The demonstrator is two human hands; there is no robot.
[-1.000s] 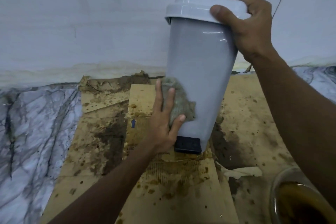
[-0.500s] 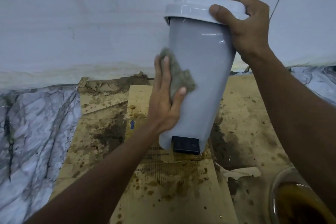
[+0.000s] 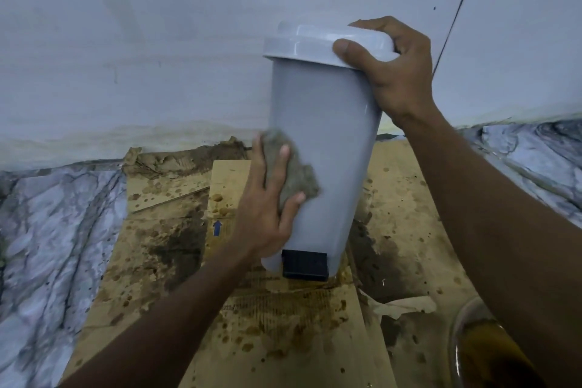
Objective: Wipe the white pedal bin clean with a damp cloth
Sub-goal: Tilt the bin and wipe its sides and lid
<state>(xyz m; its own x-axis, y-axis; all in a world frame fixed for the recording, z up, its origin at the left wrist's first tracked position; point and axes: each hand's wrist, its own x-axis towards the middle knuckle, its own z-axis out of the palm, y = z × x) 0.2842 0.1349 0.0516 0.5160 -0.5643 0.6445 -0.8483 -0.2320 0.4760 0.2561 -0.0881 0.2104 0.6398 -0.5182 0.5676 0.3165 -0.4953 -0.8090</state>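
The white pedal bin (image 3: 327, 123) stands upright on stained cardboard, its lid (image 3: 308, 42) closed and its black pedal (image 3: 305, 264) facing me at the bottom. My right hand (image 3: 396, 72) grips the right side of the lid, thumb on the front rim. My left hand (image 3: 267, 198) presses a grey-green damp cloth (image 3: 293, 173) flat against the bin's lower left side, fingers spread over it. Part of the cloth is hidden under my palm.
Flattened cardboard (image 3: 258, 331) with brown stains covers the floor under the bin. Marble-patterned flooring (image 3: 53, 246) lies to the left and far right. A white wall (image 3: 141, 41) rises behind. A glass bowl of dark liquid (image 3: 485, 353) sits at the bottom right.
My left hand slid the cloth up the bin's left side, then back down to the lower part. The right hand has kept its hold on the lid.
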